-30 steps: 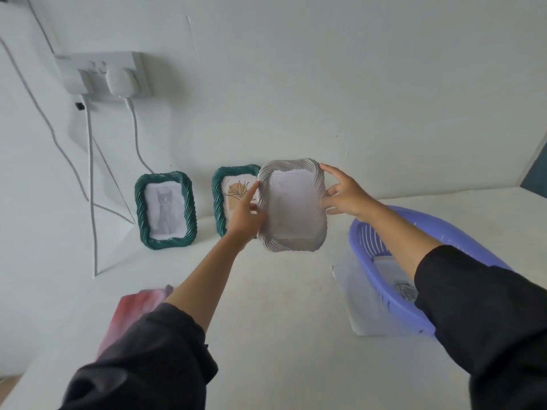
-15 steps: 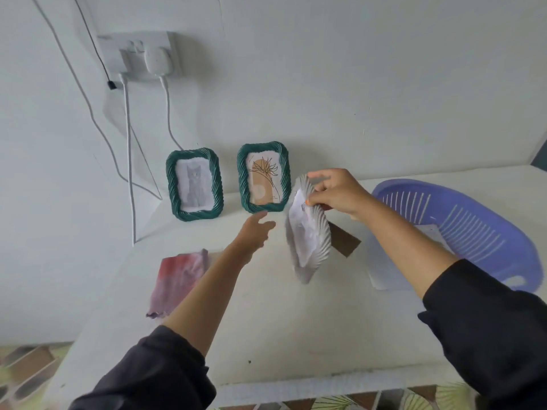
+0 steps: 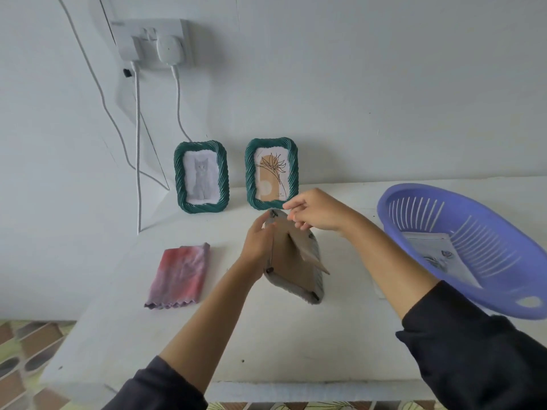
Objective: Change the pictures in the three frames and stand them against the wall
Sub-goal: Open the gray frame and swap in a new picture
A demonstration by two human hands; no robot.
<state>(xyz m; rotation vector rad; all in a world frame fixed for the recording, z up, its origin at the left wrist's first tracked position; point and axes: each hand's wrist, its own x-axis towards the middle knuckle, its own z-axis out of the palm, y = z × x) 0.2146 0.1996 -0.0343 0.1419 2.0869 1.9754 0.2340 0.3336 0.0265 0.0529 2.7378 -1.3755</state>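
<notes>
Two green frames stand against the wall: one with a cat picture (image 3: 201, 176) and one with a flower drawing (image 3: 271, 173). A grey frame (image 3: 296, 261) is held back-side up over the white table, its brown cardboard back and folded-out stand showing. My left hand (image 3: 258, 241) grips its left edge. My right hand (image 3: 318, 213) hovers at its top edge, fingers pinched near a small black clip; whether it touches is unclear. The frame's front is hidden.
A purple basket (image 3: 414, 196) at the right holds printed pictures (image 3: 438, 255). A red-purple cloth (image 3: 180, 275) lies left of the frame. A wall socket (image 3: 154, 39) with white cables hangs above. The table's front edge (image 3: 296, 390) is near me.
The grey frame was turned from front-facing to back-side up and lowered toward the table. My left hand took hold of its left edge again; my right hand moved to its top.
</notes>
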